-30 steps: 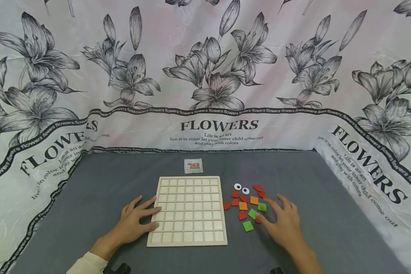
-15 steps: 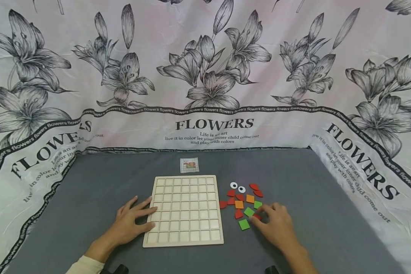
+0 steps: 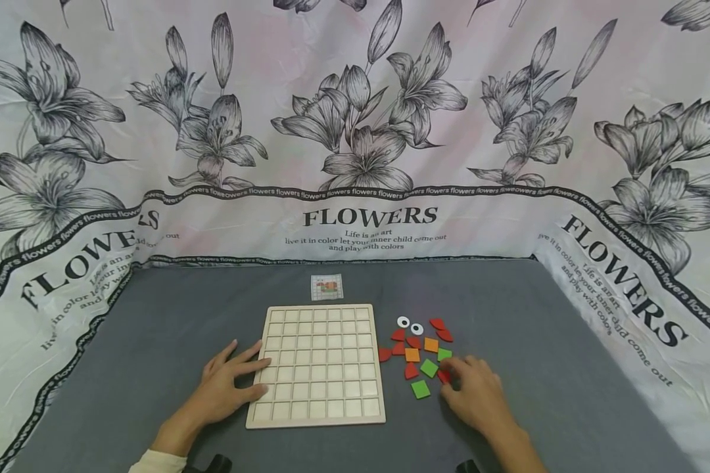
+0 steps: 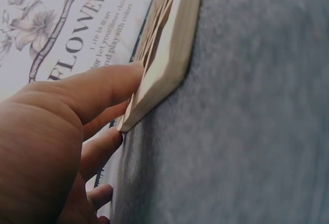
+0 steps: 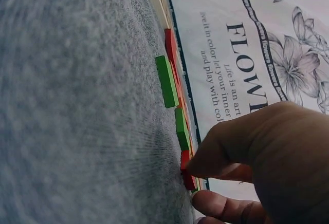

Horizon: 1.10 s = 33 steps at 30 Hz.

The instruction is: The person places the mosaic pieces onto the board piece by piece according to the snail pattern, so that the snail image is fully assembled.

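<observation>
Head view: the pale grid board (image 3: 318, 366) sits on the grey bench (image 3: 307, 453). My left hand (image 3: 225, 384) is at its left rim, fingers loose and spread. My right hand (image 3: 476, 394) is right of the board, pinching a red piece (image 3: 443, 377) past the green tiles (image 3: 429, 368).

Left wrist view: my thumb touches the board's edge, which looks thick, stiff and woody, so steadying it by the rim seems fine.

Right wrist view: thumb and fingertip on the red piece, can't tell how firmly. Looks light, rigid, maybe slick; I'd hold the side edges.
</observation>
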{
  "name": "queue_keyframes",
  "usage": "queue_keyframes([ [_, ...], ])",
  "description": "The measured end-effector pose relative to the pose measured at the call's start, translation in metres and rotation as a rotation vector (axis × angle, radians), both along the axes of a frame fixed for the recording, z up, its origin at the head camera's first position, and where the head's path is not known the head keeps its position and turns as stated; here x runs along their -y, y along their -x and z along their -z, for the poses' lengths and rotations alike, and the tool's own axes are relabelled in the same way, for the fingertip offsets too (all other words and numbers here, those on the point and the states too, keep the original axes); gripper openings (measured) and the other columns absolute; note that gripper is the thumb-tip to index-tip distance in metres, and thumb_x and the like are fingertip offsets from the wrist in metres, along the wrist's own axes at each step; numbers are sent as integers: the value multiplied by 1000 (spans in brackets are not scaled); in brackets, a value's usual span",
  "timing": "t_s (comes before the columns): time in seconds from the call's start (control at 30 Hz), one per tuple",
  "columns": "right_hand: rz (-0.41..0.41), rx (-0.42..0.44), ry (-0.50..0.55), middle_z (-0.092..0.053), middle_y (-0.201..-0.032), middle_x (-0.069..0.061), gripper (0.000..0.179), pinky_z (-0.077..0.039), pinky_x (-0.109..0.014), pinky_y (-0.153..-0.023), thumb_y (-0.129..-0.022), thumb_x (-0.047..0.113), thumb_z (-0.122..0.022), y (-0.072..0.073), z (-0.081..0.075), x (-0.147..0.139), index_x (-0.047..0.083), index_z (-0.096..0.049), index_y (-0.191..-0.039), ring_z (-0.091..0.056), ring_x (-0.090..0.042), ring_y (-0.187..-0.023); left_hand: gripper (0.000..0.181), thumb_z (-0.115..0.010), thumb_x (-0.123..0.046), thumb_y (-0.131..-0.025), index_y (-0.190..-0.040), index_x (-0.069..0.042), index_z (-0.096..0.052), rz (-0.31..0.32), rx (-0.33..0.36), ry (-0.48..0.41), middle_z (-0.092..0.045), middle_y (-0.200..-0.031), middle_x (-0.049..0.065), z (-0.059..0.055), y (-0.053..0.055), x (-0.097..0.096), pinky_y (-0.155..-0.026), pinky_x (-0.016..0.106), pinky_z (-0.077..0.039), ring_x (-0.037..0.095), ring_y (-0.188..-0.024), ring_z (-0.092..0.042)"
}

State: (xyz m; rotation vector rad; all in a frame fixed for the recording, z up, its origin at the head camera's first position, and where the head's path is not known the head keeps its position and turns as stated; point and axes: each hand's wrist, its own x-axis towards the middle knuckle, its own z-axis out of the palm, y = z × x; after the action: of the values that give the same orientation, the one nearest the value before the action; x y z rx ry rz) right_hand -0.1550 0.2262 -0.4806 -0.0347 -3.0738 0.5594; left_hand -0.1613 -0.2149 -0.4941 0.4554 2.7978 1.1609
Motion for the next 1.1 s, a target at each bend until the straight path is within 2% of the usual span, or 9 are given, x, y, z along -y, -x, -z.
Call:
queue_keyframes([
  [0.13, 8, -22, 22, -60, -98, -8, 33, -42, -57, -81, -74, 19, -77, -1, -2, 0, 7, -70, -104, -54, -33, -95, 47, -76, -34, -84, -126, -14, -68, -25, -27, 3, -40, -149, 8, 3, 0, -2, -104, 67, 1, 46, -140, -8],
  [0.3, 22, -19, 21, -60, -93, -9, 35, -43, -57, -78, -77, 33, -81, -1, -1, -3, 5, -68, -94, -53, -35, -93, 44, -76, -32, -84, -125, -15, -69, -58, -54, 10, -42, -148, 8, 6, -2, -5, -105, 67, 0, 46, -140, -11],
  [0.57, 40, 20, 50, -57, -91, -8, 24, -44, -54, -80, -75, 22, -80, 3, 0, -1, 5, -68, -88, -52, -31, -91, 42, -76, -31, -84, -123, -18, -70, -97, -78, 28, -44, -146, 5, 8, -3, -7, -107, 64, -2, 44, -140, -13],
  [0.77, 20, -100, 107, -61, -84, -2, 16, -45, -48, -77, -74, 15, -79, -3, 1, -4, 8, -70, -86, -55, -26, -85, 41, -76, -33, -84, -122, -17, -71, -93, -91, 24, -46, -145, 6, 9, -3, -9, -107, 64, -2, 45, -140, -14],
  [0.93, -37, -185, 124, -64, -83, 2, 14, -46, -45, -75, -75, 15, -79, -3, 1, -3, 12, -72, -87, -56, -21, -83, 42, -76, -35, -84, -122, -17, -70, -100, -97, 38, -45, -145, 8, 9, -4, -8, -107, 64, -3, 46, -139, -15],
  [1.1, -77, -129, 96, -62, -92, -4, 23, -46, -48, -80, -74, 21, -83, -3, 1, -4, 10, -73, -92, -56, -27, -90, 44, -75, -36, -84, -123, -16, -70, -93, -99, 31, -45, -145, 9, 8, -4, -9, -107, 65, -3, 46, -139, -14],
])
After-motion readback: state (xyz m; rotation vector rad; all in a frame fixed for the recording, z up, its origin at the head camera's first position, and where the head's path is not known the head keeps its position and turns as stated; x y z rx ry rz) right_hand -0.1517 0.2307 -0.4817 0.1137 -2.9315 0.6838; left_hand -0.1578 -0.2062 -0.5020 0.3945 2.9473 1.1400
